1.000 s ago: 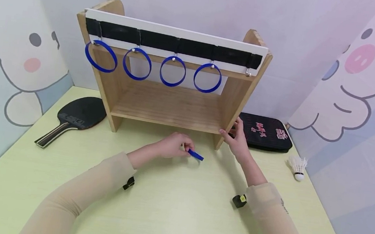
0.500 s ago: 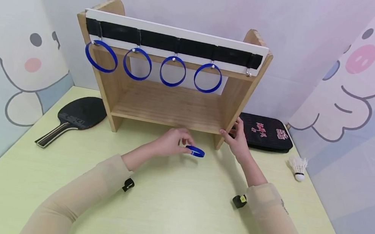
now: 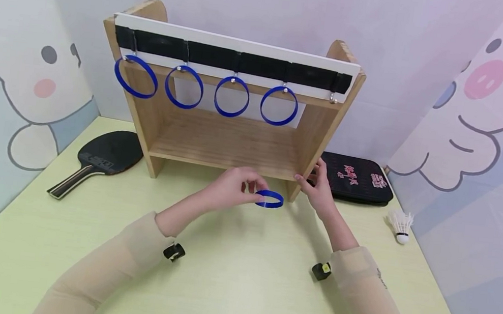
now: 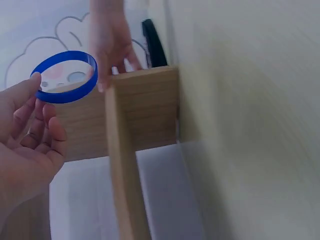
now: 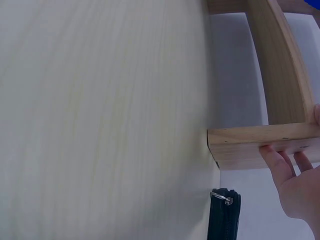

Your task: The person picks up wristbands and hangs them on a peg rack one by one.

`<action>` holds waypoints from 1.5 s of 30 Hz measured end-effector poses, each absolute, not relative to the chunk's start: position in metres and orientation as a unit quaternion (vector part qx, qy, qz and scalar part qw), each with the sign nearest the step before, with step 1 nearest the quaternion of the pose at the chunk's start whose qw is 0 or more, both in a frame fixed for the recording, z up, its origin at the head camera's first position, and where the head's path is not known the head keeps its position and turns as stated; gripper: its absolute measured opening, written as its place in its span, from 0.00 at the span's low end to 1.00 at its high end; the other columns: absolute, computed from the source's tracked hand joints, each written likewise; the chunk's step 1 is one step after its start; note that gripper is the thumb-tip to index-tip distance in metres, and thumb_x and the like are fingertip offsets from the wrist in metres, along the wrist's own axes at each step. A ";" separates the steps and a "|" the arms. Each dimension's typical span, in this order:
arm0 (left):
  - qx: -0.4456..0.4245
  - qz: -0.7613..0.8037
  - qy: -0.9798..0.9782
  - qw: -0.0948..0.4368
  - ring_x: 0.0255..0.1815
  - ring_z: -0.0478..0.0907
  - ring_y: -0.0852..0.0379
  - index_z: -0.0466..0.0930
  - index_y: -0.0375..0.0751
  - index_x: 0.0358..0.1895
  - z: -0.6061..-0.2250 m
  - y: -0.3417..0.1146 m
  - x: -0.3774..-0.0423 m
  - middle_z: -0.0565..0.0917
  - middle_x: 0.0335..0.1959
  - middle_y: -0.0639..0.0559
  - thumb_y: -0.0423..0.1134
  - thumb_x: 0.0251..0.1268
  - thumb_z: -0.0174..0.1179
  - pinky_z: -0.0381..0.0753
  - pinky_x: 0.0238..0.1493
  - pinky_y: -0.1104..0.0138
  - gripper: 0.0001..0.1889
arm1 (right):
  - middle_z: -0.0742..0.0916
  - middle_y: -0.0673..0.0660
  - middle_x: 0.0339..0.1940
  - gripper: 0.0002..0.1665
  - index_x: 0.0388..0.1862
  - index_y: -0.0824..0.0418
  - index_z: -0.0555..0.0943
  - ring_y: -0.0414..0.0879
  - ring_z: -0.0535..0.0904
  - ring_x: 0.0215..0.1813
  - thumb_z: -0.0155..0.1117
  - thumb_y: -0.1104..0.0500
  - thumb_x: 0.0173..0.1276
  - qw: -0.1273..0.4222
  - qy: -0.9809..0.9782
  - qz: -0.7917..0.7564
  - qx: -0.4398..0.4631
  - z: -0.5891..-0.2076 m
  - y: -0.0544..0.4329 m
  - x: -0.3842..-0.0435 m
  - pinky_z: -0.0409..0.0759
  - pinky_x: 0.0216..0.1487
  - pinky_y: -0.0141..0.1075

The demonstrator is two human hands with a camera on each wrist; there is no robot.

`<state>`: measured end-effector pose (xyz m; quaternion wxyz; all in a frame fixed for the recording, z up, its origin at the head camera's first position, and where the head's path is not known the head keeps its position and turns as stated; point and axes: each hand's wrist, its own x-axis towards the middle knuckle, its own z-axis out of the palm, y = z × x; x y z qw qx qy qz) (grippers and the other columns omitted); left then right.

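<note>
My left hand (image 3: 235, 188) pinches a blue ring (image 3: 269, 205) between thumb and fingers, above the table and in front of the wooden shelf (image 3: 230, 142). In the left wrist view the ring (image 4: 67, 96) lies nearly flat, its near edge between the thumb and fingertips. My right hand (image 3: 322, 194) grips the shelf's right side panel low down, thumb at the front edge. Its fingers rest on the outer face in the right wrist view. Several blue rings (image 3: 230, 114) hang from hooks on the white board (image 3: 236, 40); the rightmost hook (image 3: 333, 99) bears no ring.
A black table tennis bat (image 3: 110, 152) lies left of the shelf. To the right are a black zipped case (image 3: 355, 178) and a white shuttlecock (image 3: 401, 225). Walls with cartoon figures stand close behind and on both sides of the table (image 3: 237, 288).
My left hand has raised the blue ring off the tabletop, moving slightly right, and tilted it so its opening shows. My right hand stays on the side panel; the hanging rings are unchanged.
</note>
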<state>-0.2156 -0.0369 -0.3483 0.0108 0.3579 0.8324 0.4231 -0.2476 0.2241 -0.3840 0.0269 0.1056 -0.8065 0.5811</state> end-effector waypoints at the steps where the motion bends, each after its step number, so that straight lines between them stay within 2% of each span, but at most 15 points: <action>1: 0.355 0.430 0.830 0.010 0.32 0.75 0.62 0.83 0.47 0.39 -0.345 -0.037 -0.213 0.81 0.31 0.60 0.41 0.57 0.68 0.78 0.31 0.70 0.08 | 0.61 0.66 0.69 0.44 0.74 0.51 0.45 0.64 0.66 0.64 0.59 0.62 0.68 0.027 -0.807 0.580 0.105 -0.384 0.224 -0.248 0.74 0.52 0.61; 6: 0.328 0.481 0.813 0.012 0.33 0.76 0.59 0.83 0.44 0.40 -0.327 -0.036 -0.202 0.81 0.32 0.57 0.39 0.57 0.67 0.79 0.35 0.69 0.09 | 0.62 0.67 0.69 0.45 0.74 0.51 0.44 0.65 0.66 0.63 0.59 0.62 0.68 0.032 -0.805 0.583 0.109 -0.389 0.226 -0.250 0.75 0.51 0.61; 12: 0.276 0.554 0.785 0.030 0.34 0.78 0.55 0.82 0.46 0.42 -0.303 -0.034 -0.190 0.82 0.34 0.54 0.40 0.58 0.66 0.80 0.35 0.65 0.09 | 0.63 0.64 0.69 0.44 0.73 0.44 0.47 0.63 0.68 0.63 0.61 0.59 0.67 0.036 -0.801 0.589 0.105 -0.407 0.234 -0.264 0.75 0.53 0.59; 17: 0.253 0.598 0.760 0.019 0.36 0.80 0.54 0.81 0.45 0.43 -0.285 -0.029 -0.183 0.83 0.36 0.53 0.39 0.59 0.65 0.81 0.37 0.63 0.09 | 0.65 0.63 0.67 0.43 0.73 0.43 0.49 0.61 0.70 0.60 0.62 0.55 0.67 0.056 -0.810 0.573 0.111 -0.409 0.235 -0.265 0.75 0.53 0.56; 20: 0.246 0.610 0.753 0.005 0.36 0.80 0.55 0.81 0.45 0.43 -0.276 -0.026 -0.183 0.83 0.36 0.52 0.40 0.59 0.65 0.81 0.37 0.64 0.10 | 0.68 0.63 0.66 0.42 0.72 0.44 0.51 0.59 0.71 0.59 0.63 0.56 0.66 0.061 -0.808 0.576 0.107 -0.408 0.233 -0.264 0.77 0.51 0.50; 23: 0.243 0.627 0.740 -0.010 0.36 0.80 0.55 0.81 0.42 0.43 -0.270 -0.022 -0.184 0.83 0.36 0.52 0.41 0.59 0.65 0.81 0.37 0.64 0.11 | 0.69 0.65 0.65 0.42 0.72 0.49 0.51 0.59 0.71 0.59 0.62 0.61 0.66 0.059 -0.799 0.588 0.110 -0.401 0.231 -0.260 0.79 0.46 0.41; 25: 0.241 0.644 0.726 -0.018 0.35 0.80 0.54 0.80 0.41 0.43 -0.266 -0.019 -0.186 0.83 0.36 0.50 0.40 0.59 0.65 0.82 0.37 0.62 0.11 | 0.69 0.66 0.64 0.42 0.72 0.52 0.50 0.59 0.71 0.59 0.61 0.64 0.67 0.058 -0.797 0.590 0.115 -0.395 0.228 -0.256 0.79 0.42 0.35; 27: 0.244 0.663 0.707 -0.024 0.35 0.81 0.53 0.80 0.39 0.43 -0.262 -0.016 -0.188 0.83 0.37 0.48 0.39 0.59 0.65 0.83 0.38 0.59 0.11 | 0.68 0.68 0.64 0.42 0.72 0.55 0.49 0.61 0.70 0.59 0.60 0.65 0.67 0.060 -0.800 0.584 0.123 -0.389 0.226 -0.252 0.79 0.40 0.33; 30: 0.243 0.688 0.683 -0.032 0.34 0.83 0.53 0.79 0.37 0.44 -0.256 -0.011 -0.190 0.84 0.37 0.46 0.36 0.59 0.65 0.84 0.38 0.55 0.11 | 0.66 0.67 0.67 0.43 0.73 0.54 0.47 0.63 0.70 0.60 0.59 0.64 0.68 0.060 -0.809 0.571 0.127 -0.386 0.225 -0.249 0.81 0.43 0.38; 35: 0.249 0.716 0.650 -0.053 0.35 0.85 0.51 0.79 0.34 0.44 -0.246 0.001 -0.195 0.83 0.37 0.44 0.34 0.58 0.65 0.84 0.37 0.60 0.12 | 0.64 0.67 0.68 0.42 0.73 0.51 0.47 0.65 0.69 0.61 0.59 0.61 0.68 0.052 -0.809 0.574 0.119 -0.395 0.230 -0.255 0.80 0.48 0.51; 40: 0.265 0.740 0.612 -0.087 0.34 0.84 0.45 0.78 0.31 0.44 -0.238 0.013 -0.201 0.82 0.36 0.42 0.32 0.57 0.65 0.84 0.35 0.61 0.12 | 0.66 0.64 0.67 0.43 0.73 0.45 0.48 0.61 0.70 0.60 0.62 0.58 0.67 0.057 -0.806 0.579 0.112 -0.408 0.234 -0.265 0.78 0.49 0.54; 45: 0.272 0.753 0.589 -0.114 0.32 0.84 0.45 0.77 0.29 0.43 -0.237 0.023 -0.209 0.80 0.35 0.42 0.31 0.57 0.65 0.85 0.35 0.61 0.13 | 0.66 0.64 0.67 0.43 0.73 0.44 0.48 0.62 0.70 0.60 0.62 0.56 0.67 0.061 -0.806 0.576 0.119 -0.410 0.235 -0.267 0.77 0.49 0.56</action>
